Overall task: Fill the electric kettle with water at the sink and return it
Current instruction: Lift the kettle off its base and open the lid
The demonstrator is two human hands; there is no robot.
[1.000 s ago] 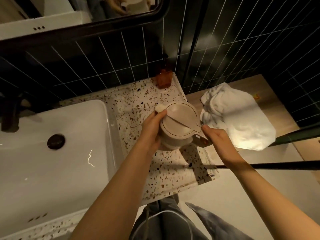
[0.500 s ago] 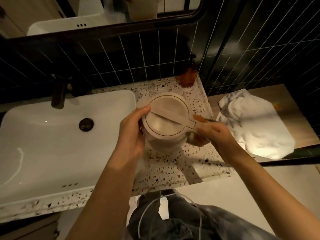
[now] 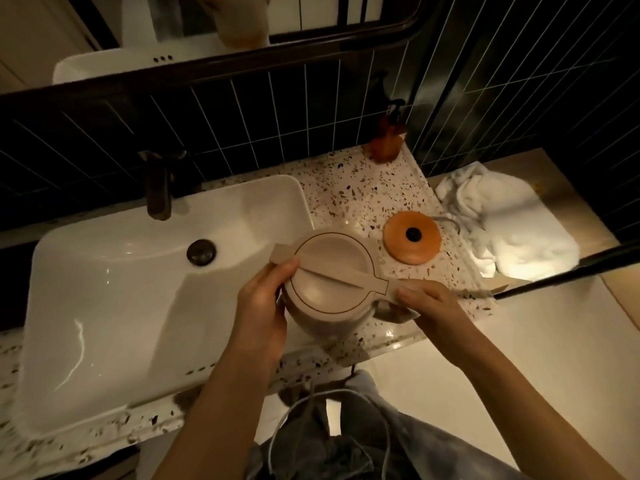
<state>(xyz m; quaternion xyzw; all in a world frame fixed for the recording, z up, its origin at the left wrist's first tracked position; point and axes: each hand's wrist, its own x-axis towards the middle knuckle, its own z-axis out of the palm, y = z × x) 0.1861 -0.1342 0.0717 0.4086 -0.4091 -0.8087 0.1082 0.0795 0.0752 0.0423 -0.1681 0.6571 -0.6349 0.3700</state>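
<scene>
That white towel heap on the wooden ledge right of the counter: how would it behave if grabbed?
The white towel lies in crumpled folds, so it is probably floppy and would drape from a hand. It looks soft and light for its bulk. It is unlikely to roll or break.

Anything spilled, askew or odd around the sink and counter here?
Nothing spilled or damaged. The kettle is held by both hands off its orange base, lid shut. The one untidy thing is a crumpled white towel on the wooden shelf beside the counter.
</scene>
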